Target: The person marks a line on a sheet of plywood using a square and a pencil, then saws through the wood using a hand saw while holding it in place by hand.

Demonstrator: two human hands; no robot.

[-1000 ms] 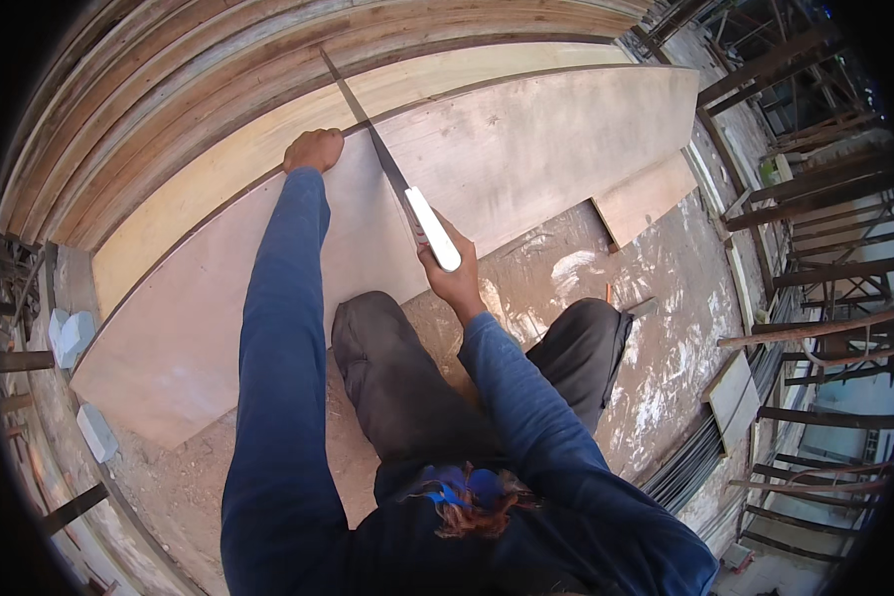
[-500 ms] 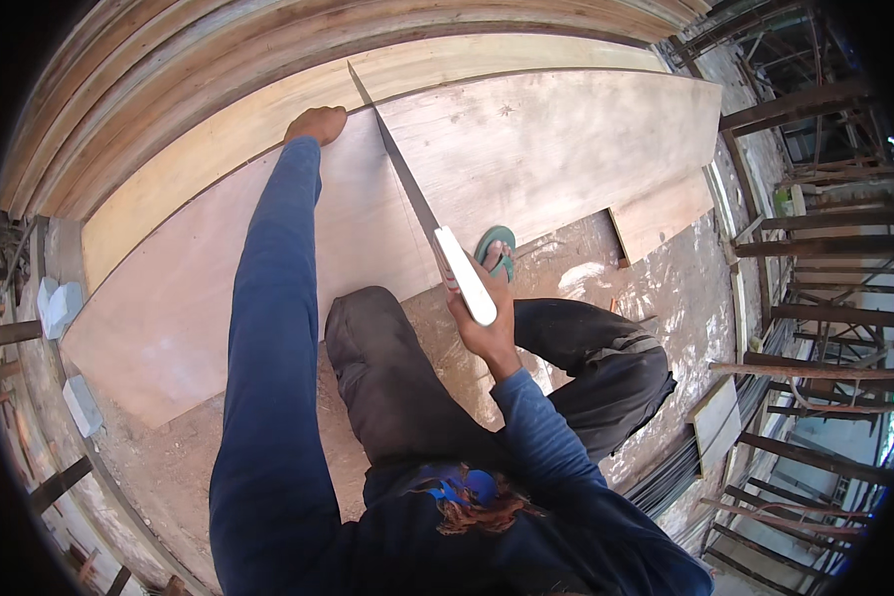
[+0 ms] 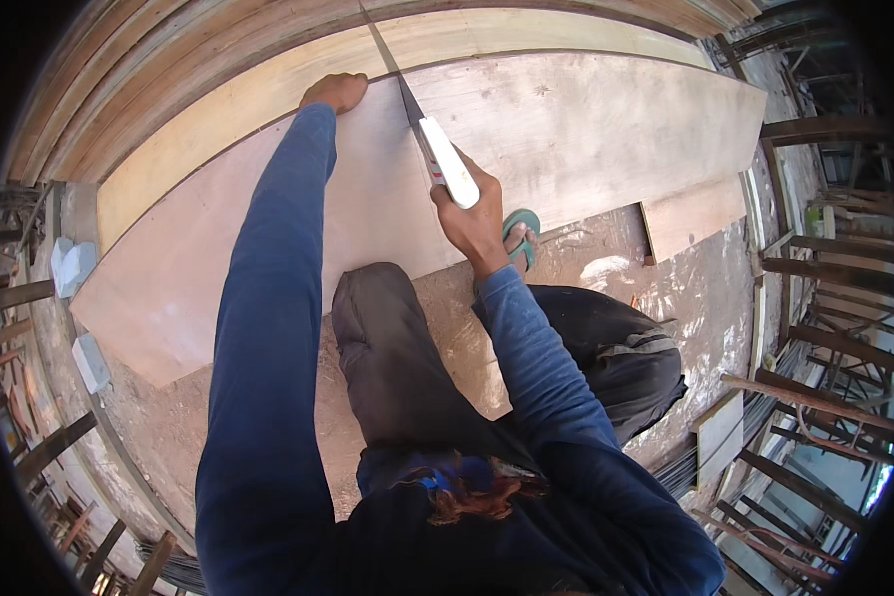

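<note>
A hand saw (image 3: 410,103) with a white handle is gripped in my right hand (image 3: 474,221), over the middle of a plywood sheet (image 3: 526,139). Its blade points away from me and crosses the sheet's far edge, reaching over the paler board beyond. At that far edge, just left of the blade, my left hand (image 3: 337,92) is closed over the plywood, its fingertips hidden behind the rim. My left arm is stretched out straight. One knee rests by the sheet's near edge, and a foot in a green flip-flop (image 3: 522,230) stands beside it.
Behind the sheet lie a pale board (image 3: 199,129) and stacked long planks (image 3: 99,99). Grey blocks (image 3: 91,364) sit at the left. A smaller plywood piece (image 3: 695,216) lies at the right, with dark rods (image 3: 677,471) and wooden posts (image 3: 829,245) farther over. The ground is dusty.
My right hand has pushed the saw forward, away from me, so its handle is now over the plywood. The left hand keeps its hold on the edge. The view has shifted slightly.
</note>
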